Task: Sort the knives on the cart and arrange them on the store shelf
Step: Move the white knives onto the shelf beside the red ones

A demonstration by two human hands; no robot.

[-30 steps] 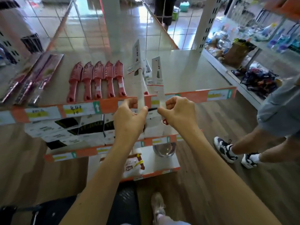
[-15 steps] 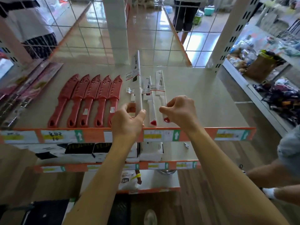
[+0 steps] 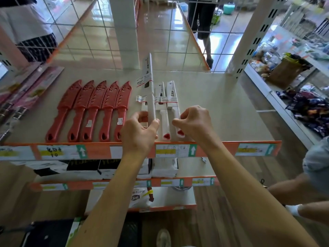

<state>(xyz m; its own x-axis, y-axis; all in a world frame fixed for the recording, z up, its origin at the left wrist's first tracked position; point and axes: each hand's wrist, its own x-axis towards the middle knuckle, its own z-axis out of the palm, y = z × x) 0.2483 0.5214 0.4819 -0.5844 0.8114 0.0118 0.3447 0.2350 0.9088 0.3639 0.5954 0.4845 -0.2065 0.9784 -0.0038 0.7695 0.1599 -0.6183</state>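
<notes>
We cannot see the grip end of the upright white knife (image 3: 149, 86); the left hand (image 3: 138, 135) covers it. The right hand (image 3: 195, 124) hides part of another white knife's (image 3: 173, 104) handle. Price tags (image 3: 51, 152) on the shelf edge (image 3: 99, 150) are too blurred to read. The pink packages (image 3: 26, 91) are cut off at the left border.
</notes>
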